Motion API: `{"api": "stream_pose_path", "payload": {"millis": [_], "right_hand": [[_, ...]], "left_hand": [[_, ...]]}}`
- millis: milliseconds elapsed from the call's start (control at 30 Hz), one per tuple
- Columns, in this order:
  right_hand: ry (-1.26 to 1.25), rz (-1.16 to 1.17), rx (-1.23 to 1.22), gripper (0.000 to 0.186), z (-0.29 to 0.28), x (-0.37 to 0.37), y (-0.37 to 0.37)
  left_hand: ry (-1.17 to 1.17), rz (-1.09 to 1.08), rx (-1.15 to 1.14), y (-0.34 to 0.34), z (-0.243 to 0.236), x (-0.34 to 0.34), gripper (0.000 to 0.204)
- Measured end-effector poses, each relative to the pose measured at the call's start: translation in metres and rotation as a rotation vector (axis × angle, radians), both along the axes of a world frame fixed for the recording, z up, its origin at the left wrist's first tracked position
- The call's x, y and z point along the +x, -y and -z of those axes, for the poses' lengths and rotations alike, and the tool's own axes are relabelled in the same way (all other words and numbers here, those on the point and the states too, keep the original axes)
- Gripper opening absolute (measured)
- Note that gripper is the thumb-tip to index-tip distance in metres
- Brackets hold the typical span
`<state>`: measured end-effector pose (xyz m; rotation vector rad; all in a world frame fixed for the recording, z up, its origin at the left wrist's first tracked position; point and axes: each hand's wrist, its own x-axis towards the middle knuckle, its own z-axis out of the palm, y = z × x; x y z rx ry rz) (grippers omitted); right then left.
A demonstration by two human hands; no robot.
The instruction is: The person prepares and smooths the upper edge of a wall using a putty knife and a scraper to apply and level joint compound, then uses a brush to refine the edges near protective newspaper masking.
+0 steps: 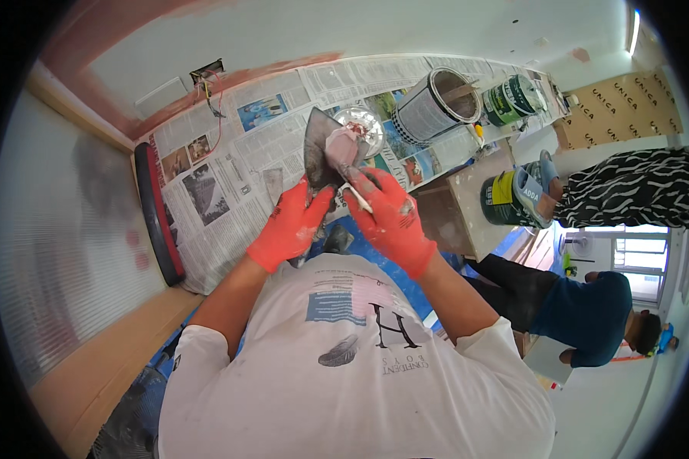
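Observation:
My left hand (287, 226), in a red glove, grips a dark flat putty blade (319, 145) from below, tilted upward over the newspaper. A lump of pink filler (343, 142) lies on its surface. My right hand (390, 223), also gloved in red, is closed round a second, narrow putty knife (347, 170) whose end meets the pink filler. A white stick-like part (358, 198) shows between the right fingers; whether it belongs to that knife I cannot tell. Just beyond the blades sits a shiny round dish (369, 131) with pink smears.
Newspaper (245, 164) covers the work surface. A large open can (429, 107) and a green tub (511, 101) stand far right. Loose wires (210, 98) hang from a wall box. A red-and-black bar (158, 214) lies left. Two people (589, 317) (628, 187) are at right.

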<state>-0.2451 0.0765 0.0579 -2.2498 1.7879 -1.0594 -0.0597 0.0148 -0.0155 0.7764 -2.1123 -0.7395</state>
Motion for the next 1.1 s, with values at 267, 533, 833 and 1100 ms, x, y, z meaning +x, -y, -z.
{"api": "stream_pose_path", "payload": {"millis": [267,533,833,1100], "right_hand": [[-0.065,-0.033,-0.054,0.031,0.009,-0.02,0.008],[0.126,0.13,-0.069,0.028,-0.001,-0.008,0.013],[0.01,-0.054,0.052,0.038,0.005,-0.006,0.005],[0.103,-0.236,0.002,0.048,-0.042,-0.053,-0.001]], "left_hand": [[-0.108,0.094,0.476,-0.004,-0.025,0.0,0.034],[0.078,0.088,0.678,-0.004,-0.034,0.003,0.041],[-0.077,0.019,0.423,-0.005,-0.007,0.003,0.032],[-0.118,0.482,0.413,0.036,0.031,0.059,0.05]]}}
